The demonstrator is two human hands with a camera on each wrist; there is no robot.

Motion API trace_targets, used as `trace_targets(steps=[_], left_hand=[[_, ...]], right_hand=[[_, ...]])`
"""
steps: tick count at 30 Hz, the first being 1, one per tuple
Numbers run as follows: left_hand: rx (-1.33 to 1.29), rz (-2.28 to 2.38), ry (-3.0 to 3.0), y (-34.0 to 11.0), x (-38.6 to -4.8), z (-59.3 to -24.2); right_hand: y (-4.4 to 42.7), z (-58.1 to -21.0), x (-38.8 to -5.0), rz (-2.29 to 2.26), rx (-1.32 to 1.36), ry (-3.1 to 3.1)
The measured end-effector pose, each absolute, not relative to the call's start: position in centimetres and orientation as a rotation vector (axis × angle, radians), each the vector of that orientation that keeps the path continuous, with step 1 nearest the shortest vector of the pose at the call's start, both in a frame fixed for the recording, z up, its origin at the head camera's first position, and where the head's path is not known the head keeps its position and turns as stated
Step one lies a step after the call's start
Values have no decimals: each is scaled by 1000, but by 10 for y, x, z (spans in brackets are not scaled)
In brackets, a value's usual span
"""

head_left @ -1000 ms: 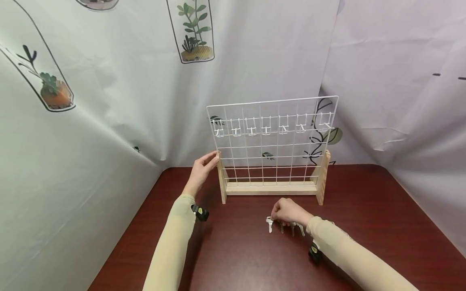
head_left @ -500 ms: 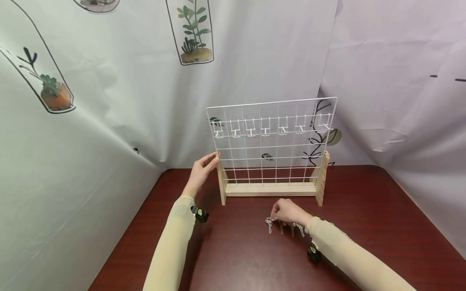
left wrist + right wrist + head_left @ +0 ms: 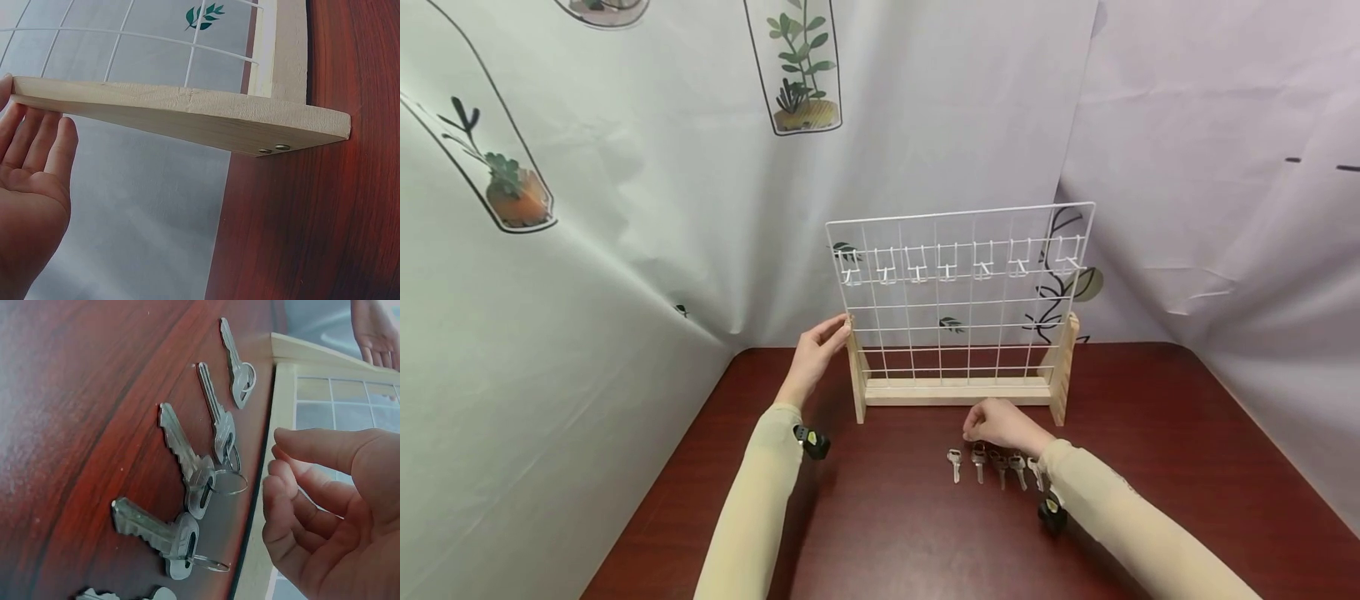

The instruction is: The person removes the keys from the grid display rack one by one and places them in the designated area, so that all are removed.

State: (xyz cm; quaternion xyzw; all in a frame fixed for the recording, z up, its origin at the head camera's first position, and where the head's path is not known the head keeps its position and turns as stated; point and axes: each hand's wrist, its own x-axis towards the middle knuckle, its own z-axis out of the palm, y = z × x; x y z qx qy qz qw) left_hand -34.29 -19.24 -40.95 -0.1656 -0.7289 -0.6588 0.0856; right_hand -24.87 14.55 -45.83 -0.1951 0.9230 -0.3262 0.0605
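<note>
My left hand (image 3: 808, 360) grips the top of the left wooden upright (image 3: 857, 375) of a wire grid rack. In the left wrist view, fingertips (image 3: 61, 147) lie behind that wooden side piece, with the thumb tip at its end. My right hand (image 3: 1006, 427) hovers just beyond a row of several silver keys (image 3: 955, 467), its fingers loosely bent and holding nothing. Small split rings run through key heads in the right wrist view, where one key (image 3: 187, 465) lies left of the hand. Lower down, another key (image 3: 153, 534) lies flat; the bottom one is cut off by the frame.
The rack's white grid (image 3: 940, 312) carries a line of several white hooks (image 3: 983, 268) near its top. A wooden crossbar (image 3: 958, 392) joins the two uprights on the dark red table (image 3: 887, 517). White printed cloth (image 3: 700, 167) hangs behind and at the sides.
My right hand has let go of the leftmost key and shifted slightly back and right, uncovering more keys. The left hand stays on the rack.
</note>
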Motion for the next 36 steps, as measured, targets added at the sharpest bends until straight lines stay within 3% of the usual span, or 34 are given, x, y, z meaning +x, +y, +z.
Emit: trace_targets(steps=[28, 36], left_hand=[[-495, -1956, -2168, -193, -342, -410], [-502, -2029, -2175, -189, -324, -389]], right_hand=[[141, -462, -247, -963, -687, 2634], [128, -467, -248, -973, -690, 2645]])
